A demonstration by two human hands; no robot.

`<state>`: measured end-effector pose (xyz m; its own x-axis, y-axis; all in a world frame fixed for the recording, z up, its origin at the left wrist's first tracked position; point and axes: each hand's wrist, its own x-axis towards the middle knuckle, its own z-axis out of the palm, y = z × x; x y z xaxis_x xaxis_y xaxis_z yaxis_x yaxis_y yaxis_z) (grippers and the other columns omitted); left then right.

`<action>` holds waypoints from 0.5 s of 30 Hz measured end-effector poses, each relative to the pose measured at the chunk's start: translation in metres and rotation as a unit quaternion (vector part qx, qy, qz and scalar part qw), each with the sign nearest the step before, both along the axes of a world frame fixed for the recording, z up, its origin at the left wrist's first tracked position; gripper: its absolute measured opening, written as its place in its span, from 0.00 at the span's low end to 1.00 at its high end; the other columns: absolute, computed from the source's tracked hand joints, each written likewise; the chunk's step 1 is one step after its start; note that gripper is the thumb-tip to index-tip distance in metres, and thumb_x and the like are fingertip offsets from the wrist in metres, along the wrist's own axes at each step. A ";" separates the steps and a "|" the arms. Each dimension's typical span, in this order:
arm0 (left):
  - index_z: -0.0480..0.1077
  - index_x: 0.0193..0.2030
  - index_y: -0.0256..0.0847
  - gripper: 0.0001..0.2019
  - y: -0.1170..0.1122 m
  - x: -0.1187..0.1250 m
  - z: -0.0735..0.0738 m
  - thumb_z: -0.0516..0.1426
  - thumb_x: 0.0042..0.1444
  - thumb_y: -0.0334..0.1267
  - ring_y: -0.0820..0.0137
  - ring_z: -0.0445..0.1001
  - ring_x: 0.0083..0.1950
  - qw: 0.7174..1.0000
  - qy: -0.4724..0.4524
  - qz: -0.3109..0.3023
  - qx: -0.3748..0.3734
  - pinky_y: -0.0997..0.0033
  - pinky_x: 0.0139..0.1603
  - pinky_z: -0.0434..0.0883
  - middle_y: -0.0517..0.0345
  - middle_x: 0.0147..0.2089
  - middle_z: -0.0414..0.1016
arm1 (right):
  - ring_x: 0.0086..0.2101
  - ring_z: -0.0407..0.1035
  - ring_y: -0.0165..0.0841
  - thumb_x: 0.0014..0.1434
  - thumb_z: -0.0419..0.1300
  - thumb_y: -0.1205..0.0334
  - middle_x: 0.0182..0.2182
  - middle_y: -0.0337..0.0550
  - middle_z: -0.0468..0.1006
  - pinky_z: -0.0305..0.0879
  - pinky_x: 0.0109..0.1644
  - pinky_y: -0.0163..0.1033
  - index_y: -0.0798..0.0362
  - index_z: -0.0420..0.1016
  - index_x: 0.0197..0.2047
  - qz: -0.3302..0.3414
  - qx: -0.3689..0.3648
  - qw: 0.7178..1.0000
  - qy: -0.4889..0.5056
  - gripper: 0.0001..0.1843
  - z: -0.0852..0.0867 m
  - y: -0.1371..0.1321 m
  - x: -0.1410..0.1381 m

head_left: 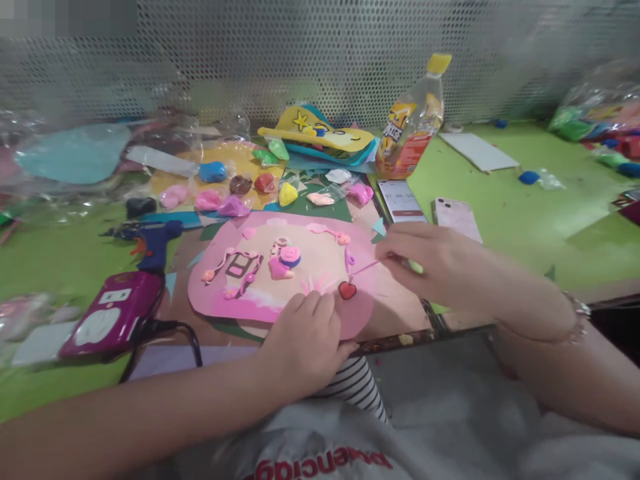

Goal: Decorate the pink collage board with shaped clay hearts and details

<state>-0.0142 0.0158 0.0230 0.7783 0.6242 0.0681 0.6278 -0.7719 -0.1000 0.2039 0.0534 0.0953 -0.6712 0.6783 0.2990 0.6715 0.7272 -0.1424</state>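
Note:
A pink paper cutout [205, 293] with a beige middle lies in front of me, decorated with small clay shapes. My left hand [307, 340] rests on its near edge, fingers laid on the paper and thumb apart. Between the fingertips of my right hand [435, 263] is a thin pink strand [367, 267], apparently modelling clay. The strand's far end reaches the paper near a purple clay piece [349, 259] and above a red heart [347, 289]. A pink and blue clay swirl [290, 256] sits mid-cutout, beside a dark-outlined square [240, 265].
Several bagged clay lumps [287, 194] line the back. A blue glue gun [153, 243] and a magenta box with sockets [117, 310] lie left. A bottle [413, 127] stands behind two phones [403, 202]. Yellow cutouts [320, 137] are stacked by the perforated screen [325, 53].

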 end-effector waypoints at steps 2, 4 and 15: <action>0.72 0.49 0.24 0.25 0.000 -0.001 -0.004 0.54 0.59 0.50 0.56 0.66 0.37 1.000 -0.001 -0.001 0.012 0.58 0.35 0.63 0.42 0.36 0.70 | 0.30 0.67 0.32 0.60 0.49 0.70 0.28 0.42 0.73 0.61 0.32 0.37 0.52 0.70 0.30 0.028 -0.036 0.999 -0.001 0.11 -0.005 0.007 -0.011; 0.70 0.52 0.21 0.28 0.000 -0.002 -0.007 0.53 0.60 0.50 0.55 0.66 0.37 1.000 -0.004 -0.005 0.023 0.57 0.35 0.63 0.39 0.38 0.71 | 0.29 0.66 0.30 0.60 0.51 0.71 0.28 0.42 0.73 0.61 0.31 0.36 0.53 0.70 0.30 0.048 -0.077 0.996 0.021 0.10 -0.011 0.015 -0.017; 0.65 0.57 0.16 0.29 -0.002 -0.008 -0.008 0.47 0.64 0.46 0.60 0.63 0.32 0.998 -0.020 -0.035 0.055 0.60 0.32 0.58 0.46 0.32 0.67 | 0.25 0.62 0.25 0.67 0.47 0.63 0.24 0.37 0.69 0.60 0.31 0.32 0.54 0.67 0.29 0.070 -0.196 0.964 0.166 0.15 -0.060 0.055 -0.006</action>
